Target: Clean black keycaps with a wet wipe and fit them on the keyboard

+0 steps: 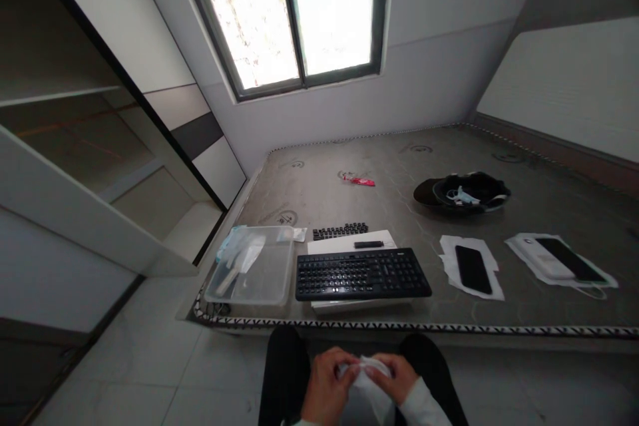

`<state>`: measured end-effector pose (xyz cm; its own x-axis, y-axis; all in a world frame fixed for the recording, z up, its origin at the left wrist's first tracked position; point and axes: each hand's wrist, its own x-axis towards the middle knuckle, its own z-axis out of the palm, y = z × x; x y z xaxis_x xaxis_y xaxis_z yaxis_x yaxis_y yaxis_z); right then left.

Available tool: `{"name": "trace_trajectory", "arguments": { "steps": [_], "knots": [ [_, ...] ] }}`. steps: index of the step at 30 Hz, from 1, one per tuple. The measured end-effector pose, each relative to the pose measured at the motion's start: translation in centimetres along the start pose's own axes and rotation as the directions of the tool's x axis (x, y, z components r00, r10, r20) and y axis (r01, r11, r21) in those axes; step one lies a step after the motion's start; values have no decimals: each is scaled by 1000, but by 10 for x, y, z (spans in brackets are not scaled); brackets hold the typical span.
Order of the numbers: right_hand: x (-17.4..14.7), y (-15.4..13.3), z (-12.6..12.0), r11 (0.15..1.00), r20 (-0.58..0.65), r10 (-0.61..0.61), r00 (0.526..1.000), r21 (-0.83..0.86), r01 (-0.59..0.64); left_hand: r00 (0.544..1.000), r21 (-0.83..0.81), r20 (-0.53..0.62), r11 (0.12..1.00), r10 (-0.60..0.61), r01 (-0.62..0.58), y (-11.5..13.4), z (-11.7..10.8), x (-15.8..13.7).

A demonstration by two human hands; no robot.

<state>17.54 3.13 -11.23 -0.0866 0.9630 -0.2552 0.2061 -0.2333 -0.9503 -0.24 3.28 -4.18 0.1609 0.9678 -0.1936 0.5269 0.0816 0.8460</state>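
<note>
A crumpled white wipe, pinched at its top, hangs over the lap.

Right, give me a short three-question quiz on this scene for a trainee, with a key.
1. True or false: the black keyboard lies directly on the mattress.
2. What do the left hand and right hand hold together?
A. a white wipe
B. a phone
C. a keycap
3. Fill in: the clear plastic tray lies to the ____ of the keyboard.

Key
1. False: it rests on a white board.
2. A: both hands pinch the white wipe above the lap.
3. Left.
</note>
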Motion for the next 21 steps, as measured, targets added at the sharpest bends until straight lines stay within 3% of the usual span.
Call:
{"name": "trace_trajectory", "arguments": {
  "steps": [6,11,16,18,21],
  "knots": [
    [6,-8,-39,997,-93,23,995,81,-15,988,-145,139,985,-70,90,21,-15,34],
    [20,-36,-83,994,-178,-6,984,110,26,997,-56,60,997,52,-49,40,-50,94],
    [59,-72,-125,994,-390,5,921,106,40,981,206,22,959,192,-193,58,-77,198],
    [80,-86,-138,991,-447,20,894,130,42,978,437,66,876,196,-205,62,-75,250],
    [110,-105,-153,984,-476,-2,879,157,88,978,523,105,826,183,-210,62,-59,330]
  ]
}}
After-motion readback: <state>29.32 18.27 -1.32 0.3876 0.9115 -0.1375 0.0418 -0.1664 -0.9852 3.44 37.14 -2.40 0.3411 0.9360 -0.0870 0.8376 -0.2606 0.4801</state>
